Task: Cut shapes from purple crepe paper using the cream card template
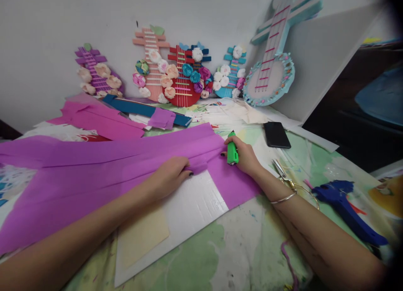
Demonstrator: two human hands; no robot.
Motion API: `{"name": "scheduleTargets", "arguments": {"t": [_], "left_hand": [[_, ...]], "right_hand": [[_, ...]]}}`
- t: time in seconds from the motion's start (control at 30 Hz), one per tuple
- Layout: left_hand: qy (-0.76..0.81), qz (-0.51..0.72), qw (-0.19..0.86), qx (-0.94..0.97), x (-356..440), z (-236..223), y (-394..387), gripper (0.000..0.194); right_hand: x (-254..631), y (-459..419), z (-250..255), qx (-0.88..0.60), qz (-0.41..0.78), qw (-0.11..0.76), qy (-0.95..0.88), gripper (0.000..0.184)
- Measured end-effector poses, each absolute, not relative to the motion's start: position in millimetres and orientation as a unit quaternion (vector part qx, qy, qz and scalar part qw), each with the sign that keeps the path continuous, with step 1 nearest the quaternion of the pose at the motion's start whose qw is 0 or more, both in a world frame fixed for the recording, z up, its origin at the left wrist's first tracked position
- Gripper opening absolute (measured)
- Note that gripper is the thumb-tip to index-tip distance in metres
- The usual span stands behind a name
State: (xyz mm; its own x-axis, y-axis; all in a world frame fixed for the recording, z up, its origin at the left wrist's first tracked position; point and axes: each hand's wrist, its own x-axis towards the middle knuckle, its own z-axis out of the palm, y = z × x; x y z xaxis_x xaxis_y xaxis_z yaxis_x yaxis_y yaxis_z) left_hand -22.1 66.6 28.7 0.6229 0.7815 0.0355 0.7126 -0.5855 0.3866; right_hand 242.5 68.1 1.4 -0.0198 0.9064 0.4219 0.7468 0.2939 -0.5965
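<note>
A large sheet of purple crepe paper (94, 173) spreads over the table and partly over a white board (198, 198). My left hand (173, 173) pinches a folded edge of the paper above the board, thumb and fingers closed. My right hand (247, 154) grips a green box cutter (232, 152) near the paper's right end, its dark tip pointing away from me. Purple paper lies under that hand, to the right of the board's edge. On the board's near left part is a pale yellow rectangle (145, 236).
Right of my right hand lie scissors (280, 169), a blue glue gun (349, 211) and a black phone (277, 134). Pink paper (97, 117) and a blue strip (141, 109) lie behind the purple sheet. Several decorated guitar-shaped pieces (182, 81) lean on the wall.
</note>
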Motion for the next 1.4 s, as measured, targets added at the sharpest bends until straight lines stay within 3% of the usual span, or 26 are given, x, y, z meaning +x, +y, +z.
{"name": "scheduleTargets", "arguments": {"t": [0.27, 0.4, 0.57, 1.4], "left_hand": [[0.417, 0.104, 0.161, 0.889, -19.9, 30.8, 63.6, 0.018], [0.419, 0.108, 0.118, 0.894, -11.9, 31.1, 56.4, 0.036], [0.381, 0.053, 0.060, 0.921, 2.0, 26.1, 67.2, 0.029], [0.268, 0.028, 0.172, 0.947, 4.7, 34.9, 97.7, 0.026]], "right_hand": [[241.7, 68.3, 1.3, -0.583, 0.107, 0.390, -0.705, 0.026], [241.6, 68.2, 0.8, -0.583, 0.106, 0.389, -0.705, 0.026], [243.1, 69.1, -0.7, -0.579, 0.110, 0.385, -0.710, 0.026], [241.5, 68.3, 1.9, -0.586, 0.116, 0.384, -0.704, 0.024]]}}
